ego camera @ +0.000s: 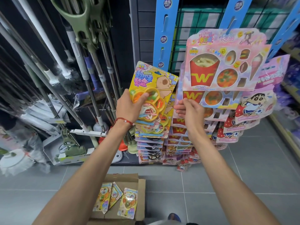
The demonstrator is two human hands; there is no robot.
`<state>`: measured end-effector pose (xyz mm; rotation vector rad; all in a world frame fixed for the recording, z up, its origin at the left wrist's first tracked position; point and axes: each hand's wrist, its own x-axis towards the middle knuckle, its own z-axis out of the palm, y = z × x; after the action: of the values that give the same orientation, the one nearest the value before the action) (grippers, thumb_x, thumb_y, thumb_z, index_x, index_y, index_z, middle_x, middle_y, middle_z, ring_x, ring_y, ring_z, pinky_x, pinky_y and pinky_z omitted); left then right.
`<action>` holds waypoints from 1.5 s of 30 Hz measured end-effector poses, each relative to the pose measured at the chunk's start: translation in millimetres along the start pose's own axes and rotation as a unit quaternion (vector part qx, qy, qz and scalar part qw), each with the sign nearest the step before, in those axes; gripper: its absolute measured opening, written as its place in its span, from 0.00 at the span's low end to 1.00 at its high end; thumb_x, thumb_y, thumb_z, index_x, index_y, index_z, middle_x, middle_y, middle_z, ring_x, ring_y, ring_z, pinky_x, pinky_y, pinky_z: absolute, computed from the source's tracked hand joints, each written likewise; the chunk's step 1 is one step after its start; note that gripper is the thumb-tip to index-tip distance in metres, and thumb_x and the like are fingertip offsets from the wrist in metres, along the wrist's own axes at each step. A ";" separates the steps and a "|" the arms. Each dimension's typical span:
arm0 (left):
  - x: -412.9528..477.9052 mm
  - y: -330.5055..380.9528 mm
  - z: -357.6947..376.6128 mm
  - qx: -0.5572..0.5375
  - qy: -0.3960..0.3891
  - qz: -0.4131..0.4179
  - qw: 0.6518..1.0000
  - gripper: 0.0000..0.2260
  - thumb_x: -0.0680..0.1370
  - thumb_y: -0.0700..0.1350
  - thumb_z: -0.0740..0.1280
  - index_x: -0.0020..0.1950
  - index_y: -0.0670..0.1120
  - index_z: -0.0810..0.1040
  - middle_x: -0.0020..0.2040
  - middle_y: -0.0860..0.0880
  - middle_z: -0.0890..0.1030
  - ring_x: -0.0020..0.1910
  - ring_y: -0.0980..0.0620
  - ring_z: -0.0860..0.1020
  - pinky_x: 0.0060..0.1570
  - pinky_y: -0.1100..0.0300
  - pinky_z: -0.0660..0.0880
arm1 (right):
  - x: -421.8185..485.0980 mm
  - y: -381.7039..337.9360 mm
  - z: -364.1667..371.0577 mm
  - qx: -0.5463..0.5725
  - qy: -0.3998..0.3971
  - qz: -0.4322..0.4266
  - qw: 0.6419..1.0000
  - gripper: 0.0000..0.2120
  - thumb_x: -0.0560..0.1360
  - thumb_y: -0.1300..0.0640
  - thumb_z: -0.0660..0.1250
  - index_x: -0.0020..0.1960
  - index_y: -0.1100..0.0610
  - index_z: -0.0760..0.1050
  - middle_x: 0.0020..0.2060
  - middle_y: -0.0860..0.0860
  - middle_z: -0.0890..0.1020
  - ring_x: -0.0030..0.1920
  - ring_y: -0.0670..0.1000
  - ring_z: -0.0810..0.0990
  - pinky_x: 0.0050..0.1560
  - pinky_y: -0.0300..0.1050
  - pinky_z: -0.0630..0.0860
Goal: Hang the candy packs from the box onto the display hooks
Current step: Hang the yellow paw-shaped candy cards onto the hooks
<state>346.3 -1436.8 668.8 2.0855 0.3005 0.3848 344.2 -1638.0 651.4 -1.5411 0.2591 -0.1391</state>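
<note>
head camera looks down on a grey tiled floor, where a cardboard box holds three yellow candy packs. higher up, the left hand grips another yellow pack, fingers closed on it, thumb across its bubble. the right hand pinches the edge of a hanging fries pack with curled fingers. behind are blue hook strips and mops.

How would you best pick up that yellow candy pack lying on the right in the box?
Probably from above, pinching the flat card border at the top of the yellow candy pack: it lies face up in the box, blister bulging mid-card.
</note>
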 end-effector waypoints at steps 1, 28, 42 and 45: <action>-0.4 -0.5 1.6 0.000 -0.001 -0.003 1.000 0.22 0.76 0.60 0.72 0.56 0.43 0.76 0.48 0.52 0.81 0.48 0.50 0.82 0.50 0.50 0.80 | -0.4 -0.3 -0.3 0.002 0.001 0.000 1.000 0.13 0.85 0.54 0.61 0.46 0.57 0.81 0.36 0.51 0.86 0.39 0.49 0.82 0.43 0.41 0.79; 22.0 3.3 1.0 0.000 -0.034 0.038 0.999 0.21 0.76 0.61 0.72 0.54 0.45 0.75 0.47 0.55 0.82 0.45 0.58 0.82 0.47 0.54 0.81 | 0.8 -2.4 -5.5 0.005 -0.005 0.017 1.000 0.11 0.83 0.58 0.62 0.45 0.57 0.81 0.36 0.52 0.85 0.38 0.49 0.82 0.43 0.42 0.79; 21.1 -13.6 3.4 -0.045 -0.043 0.001 0.998 0.21 0.75 0.60 0.73 0.57 0.45 0.76 0.51 0.51 0.84 0.48 0.54 0.84 0.51 0.50 0.82 | -5.2 -4.4 -5.4 0.003 0.001 0.026 1.000 0.11 0.83 0.58 0.62 0.47 0.58 0.81 0.37 0.52 0.85 0.38 0.49 0.82 0.47 0.45 0.80; 20.8 -13.8 4.4 -0.049 -0.045 -0.006 0.998 0.21 0.75 0.60 0.73 0.57 0.45 0.76 0.50 0.51 0.84 0.48 0.54 0.83 0.51 0.51 0.82 | -5.6 -5.2 -4.4 0.000 0.006 0.028 1.000 0.11 0.84 0.58 0.62 0.48 0.59 0.81 0.37 0.52 0.85 0.38 0.49 0.82 0.47 0.45 0.80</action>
<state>366.3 -1425.6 658.0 1.9979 0.2354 0.2910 338.1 -1641.0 656.9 -1.5318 0.3115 -0.1039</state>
